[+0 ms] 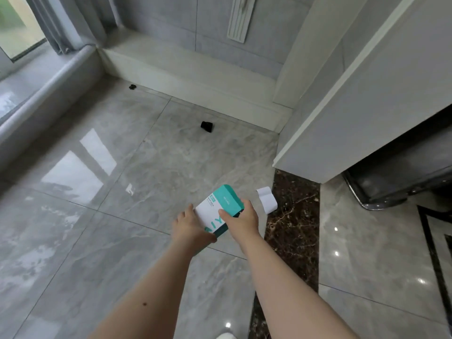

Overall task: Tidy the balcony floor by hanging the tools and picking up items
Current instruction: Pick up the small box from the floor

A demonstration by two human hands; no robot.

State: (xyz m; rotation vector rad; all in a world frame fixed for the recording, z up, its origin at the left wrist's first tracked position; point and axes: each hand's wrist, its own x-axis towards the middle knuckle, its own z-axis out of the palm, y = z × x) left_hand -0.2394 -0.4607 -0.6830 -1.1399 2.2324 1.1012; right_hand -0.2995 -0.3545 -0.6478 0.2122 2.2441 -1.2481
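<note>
Teal-and-white cardboard box [220, 211] sits between your two hands, lifted above the glossy grey marble floor tiles [97, 241]. Your left hand [189, 228] grips its lower white end, fingers wrapped around the edge; your right hand [242, 220] clamps the teal end, thumb across the top face. Just beyond your right hand, a folded white paper slip [267, 199] lies at the dark brown marble strip [291, 216]. Farther off, a small black object [207, 126] rests near the white baseboard [195, 86], and a second small black piece [132, 87] lies by the corner.
</note>
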